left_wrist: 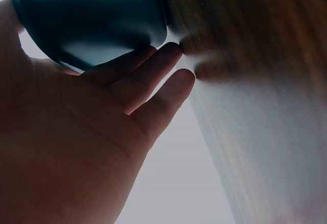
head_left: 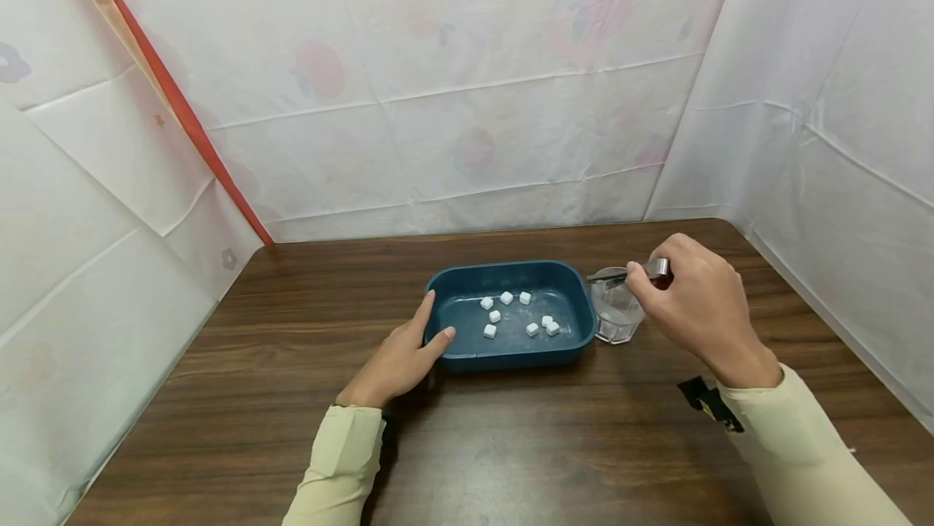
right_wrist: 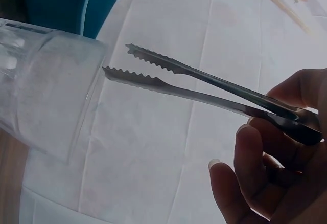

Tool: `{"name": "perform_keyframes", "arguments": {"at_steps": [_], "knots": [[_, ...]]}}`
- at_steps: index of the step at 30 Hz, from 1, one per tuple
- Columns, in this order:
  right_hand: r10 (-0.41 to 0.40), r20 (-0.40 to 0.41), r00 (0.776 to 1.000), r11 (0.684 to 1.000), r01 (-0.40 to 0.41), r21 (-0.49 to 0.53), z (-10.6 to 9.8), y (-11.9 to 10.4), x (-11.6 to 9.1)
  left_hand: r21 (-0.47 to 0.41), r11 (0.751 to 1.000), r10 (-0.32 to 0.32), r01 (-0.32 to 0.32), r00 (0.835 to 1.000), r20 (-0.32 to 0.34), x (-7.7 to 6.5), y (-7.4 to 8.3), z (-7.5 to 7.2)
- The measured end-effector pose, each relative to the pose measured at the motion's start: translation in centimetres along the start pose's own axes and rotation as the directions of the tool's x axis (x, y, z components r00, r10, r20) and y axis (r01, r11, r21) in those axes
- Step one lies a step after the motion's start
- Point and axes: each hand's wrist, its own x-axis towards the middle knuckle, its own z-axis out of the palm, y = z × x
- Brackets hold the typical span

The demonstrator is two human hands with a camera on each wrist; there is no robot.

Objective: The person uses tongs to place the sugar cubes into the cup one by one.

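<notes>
My right hand [head_left: 696, 303] grips metal tongs [right_wrist: 204, 86] near their bend. The serrated tips stand apart with nothing between them, right at the mouth of a clear faceted glass [head_left: 616, 319] in the head view. In the right wrist view, whitish spots show through the glass. Left of it lies a blue rectangular tray [head_left: 511, 360] with rounded corners, and several small white cubes [head_left: 490, 331] are scattered on its floor. My left hand [head_left: 397, 360] holds the tray's left end, thumb over the rim; its other fingers [left_wrist: 163, 101] lie along the outer wall.
A dark brown wooden table [head_left: 241, 396] carries everything. Pale patterned sheeting [head_left: 467, 104] hangs behind it and along both sides, with a red strip [head_left: 178, 100] at the back left. The glass stands close beside the tray's right end.
</notes>
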Motion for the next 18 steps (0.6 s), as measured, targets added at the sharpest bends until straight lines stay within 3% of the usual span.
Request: {"name": "perform_keyframes", "arguments": {"at_steps": [18], "knots": [[-0.048, -0.021, 0.999, 0.999, 0.048, 0.002, 0.65, -0.26, -0.27, 0.005, 1.0, -0.012, 0.012, 1.0, -0.005, -0.07, 0.16, 0.02]]}}
